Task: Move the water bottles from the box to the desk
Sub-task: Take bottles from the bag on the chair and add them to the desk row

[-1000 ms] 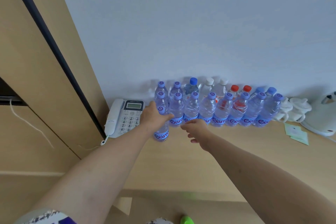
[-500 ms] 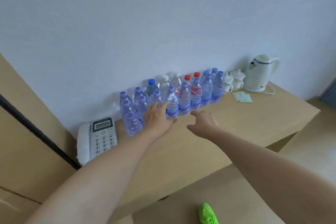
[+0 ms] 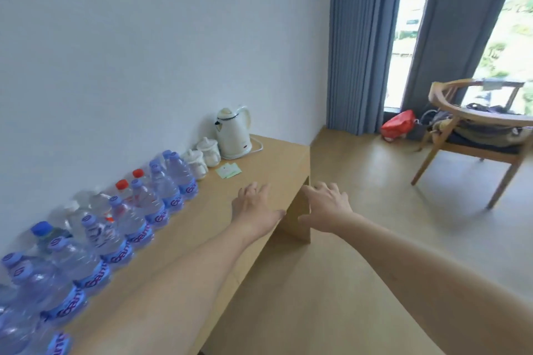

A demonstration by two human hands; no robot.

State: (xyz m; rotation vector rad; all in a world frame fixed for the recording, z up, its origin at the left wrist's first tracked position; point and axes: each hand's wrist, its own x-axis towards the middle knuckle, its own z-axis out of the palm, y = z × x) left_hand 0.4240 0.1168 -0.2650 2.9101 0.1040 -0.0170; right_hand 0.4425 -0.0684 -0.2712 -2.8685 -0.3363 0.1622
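Several clear water bottles [image 3: 135, 210] with purple caps and purple labels stand in two rows along the white wall on the wooden desk [image 3: 277, 164]; a few at the back have red, white or blue caps. My left hand [image 3: 253, 207] hovers over the desk's right part, fingers spread, holding nothing. My right hand [image 3: 326, 207] is stretched out past the desk's front edge, over the floor, also with straight fingers and nothing in it. Both hands are well clear of the bottles. No box is in view.
A white kettle [image 3: 232, 137] and two white lidded cups [image 3: 202, 157] stand at the desk's far end, with green paper packets [image 3: 228, 170] in front. To the right are a wooden chair [image 3: 476, 135] with bags, a red bag [image 3: 398, 124] on the floor and blue curtains [image 3: 360, 40].
My left hand let go of the bottle at the row's left end. Both hands moved away from the bottles as my view swung right, bringing the chair and window into sight.
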